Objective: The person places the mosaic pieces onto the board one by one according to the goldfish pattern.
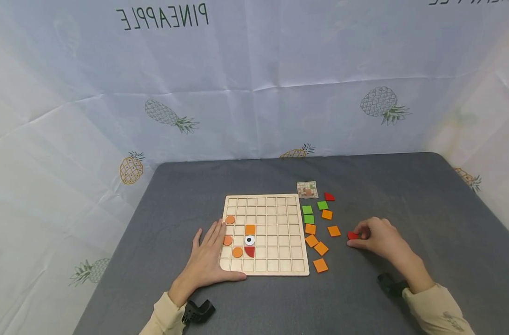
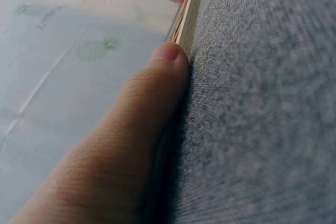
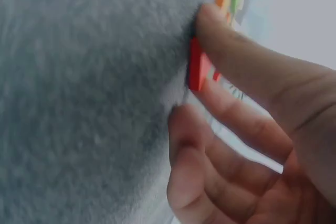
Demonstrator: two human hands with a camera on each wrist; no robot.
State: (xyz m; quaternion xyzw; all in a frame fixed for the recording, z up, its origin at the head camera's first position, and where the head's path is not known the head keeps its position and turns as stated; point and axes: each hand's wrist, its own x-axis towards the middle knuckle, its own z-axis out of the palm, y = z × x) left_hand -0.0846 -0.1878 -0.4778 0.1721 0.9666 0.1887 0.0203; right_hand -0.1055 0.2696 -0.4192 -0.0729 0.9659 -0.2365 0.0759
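Note:
A wooden grid board (image 1: 279, 232) lies on the table. On its left part sit orange round pieces (image 1: 237, 252), an orange square tile (image 1: 250, 230), a white round piece with a dark centre (image 1: 249, 240) and a red quarter-circle tile (image 1: 249, 251). My left hand (image 1: 208, 260) rests at the board's lower left corner, fingers straight along the left side, thumb (image 2: 168, 59) against the near edge. To the right of the board, my right hand (image 1: 381, 239) pinches another red tile (image 3: 195, 64) between thumb and fingers, low at the table surface. The fingers partly hide that tile.
Loose orange square tiles (image 1: 320, 265) and green square tiles (image 1: 307, 210) lie along the board's right side. Beyond them are a red quarter-circle tile (image 1: 329, 197) and a small pattern card (image 1: 307, 190). A pineapple-print cloth (image 1: 254, 116) hangs behind the grey table (image 1: 187, 195).

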